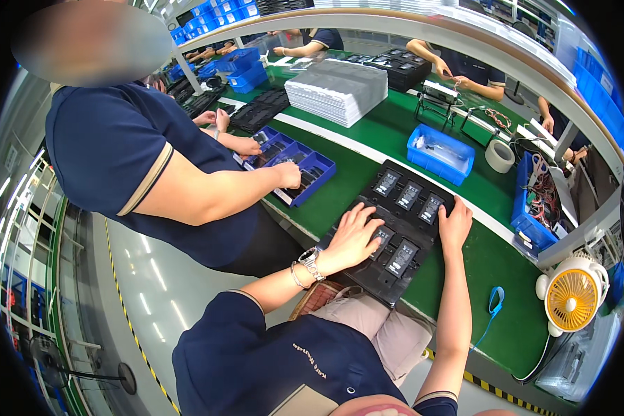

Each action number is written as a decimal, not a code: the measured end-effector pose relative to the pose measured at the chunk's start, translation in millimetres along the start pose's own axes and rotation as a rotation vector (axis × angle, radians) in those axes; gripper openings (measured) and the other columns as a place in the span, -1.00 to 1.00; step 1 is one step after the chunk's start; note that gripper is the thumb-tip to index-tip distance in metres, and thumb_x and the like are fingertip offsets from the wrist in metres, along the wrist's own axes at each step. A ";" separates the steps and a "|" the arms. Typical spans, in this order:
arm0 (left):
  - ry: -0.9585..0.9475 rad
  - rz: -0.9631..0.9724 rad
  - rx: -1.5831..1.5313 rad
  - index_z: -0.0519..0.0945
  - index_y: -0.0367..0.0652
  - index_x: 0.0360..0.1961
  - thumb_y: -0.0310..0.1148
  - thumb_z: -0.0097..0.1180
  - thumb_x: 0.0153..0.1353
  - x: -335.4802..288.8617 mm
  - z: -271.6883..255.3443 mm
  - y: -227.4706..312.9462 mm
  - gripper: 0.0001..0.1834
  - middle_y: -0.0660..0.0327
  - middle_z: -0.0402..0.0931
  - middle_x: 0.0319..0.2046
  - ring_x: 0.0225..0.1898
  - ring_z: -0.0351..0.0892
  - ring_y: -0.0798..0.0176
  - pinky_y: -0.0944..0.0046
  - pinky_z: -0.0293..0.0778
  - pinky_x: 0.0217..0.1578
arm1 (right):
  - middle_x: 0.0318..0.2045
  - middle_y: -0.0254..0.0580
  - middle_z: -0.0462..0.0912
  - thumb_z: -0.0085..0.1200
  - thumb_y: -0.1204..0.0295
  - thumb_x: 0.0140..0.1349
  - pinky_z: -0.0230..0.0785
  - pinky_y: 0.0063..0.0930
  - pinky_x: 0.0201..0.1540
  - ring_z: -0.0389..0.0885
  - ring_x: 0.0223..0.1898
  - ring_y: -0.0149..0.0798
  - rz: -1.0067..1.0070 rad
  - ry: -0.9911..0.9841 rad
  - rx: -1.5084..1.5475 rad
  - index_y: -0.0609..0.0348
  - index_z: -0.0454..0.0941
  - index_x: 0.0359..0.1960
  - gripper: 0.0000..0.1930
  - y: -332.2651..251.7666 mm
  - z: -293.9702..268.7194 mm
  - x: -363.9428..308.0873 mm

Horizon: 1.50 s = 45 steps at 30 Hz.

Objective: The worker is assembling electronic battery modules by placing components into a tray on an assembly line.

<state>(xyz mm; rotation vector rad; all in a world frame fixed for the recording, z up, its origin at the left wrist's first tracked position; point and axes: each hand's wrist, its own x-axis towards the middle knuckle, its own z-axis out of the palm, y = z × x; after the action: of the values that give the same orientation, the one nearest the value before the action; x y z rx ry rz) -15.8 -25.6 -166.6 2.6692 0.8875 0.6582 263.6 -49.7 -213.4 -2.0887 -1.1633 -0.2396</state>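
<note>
A black plastic tray [371, 280] lies on the green bench in front of me, its lower end reaching past the bench edge above my lap. Several flat black rectangular pieces with white print, which look like batteries [402, 258], sit in its recesses. My left hand [351, 239], with a metal watch on the wrist, rests over the tray's left side with fingers spread; it partly covers a lower-row piece. At the tray's right edge, my right hand [455, 225] grips the rim, thumb toward the upper right piece [432, 208].
On my left a co-worker reaches into a divided blue bin [301, 202]. Beyond the tray stand a blue box [441, 154], a tape roll [499, 157] and a stack of white sheets [336, 93]. A wire-filled bin [534, 232], blue strap [496, 300] and yellow fan [572, 303] are at right.
</note>
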 end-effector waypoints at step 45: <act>-0.075 0.060 -0.041 0.37 -0.07 0.19 -0.21 0.09 0.20 13.1 15.2 -10.1 -0.48 0.08 0.18 0.28 0.37 -0.01 -0.07 -0.41 -0.14 0.24 | -0.07 -0.02 0.53 0.11 0.39 0.05 0.27 -0.18 0.13 0.45 -0.02 -0.01 0.059 0.056 0.032 0.24 0.46 0.04 -0.54 16.3 4.5 9.8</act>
<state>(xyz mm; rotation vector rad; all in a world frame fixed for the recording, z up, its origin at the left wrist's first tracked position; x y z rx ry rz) -4.1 -11.1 -179.0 2.6744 0.7687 0.5791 281.5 -45.6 -220.2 -2.0714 -1.0639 -0.2484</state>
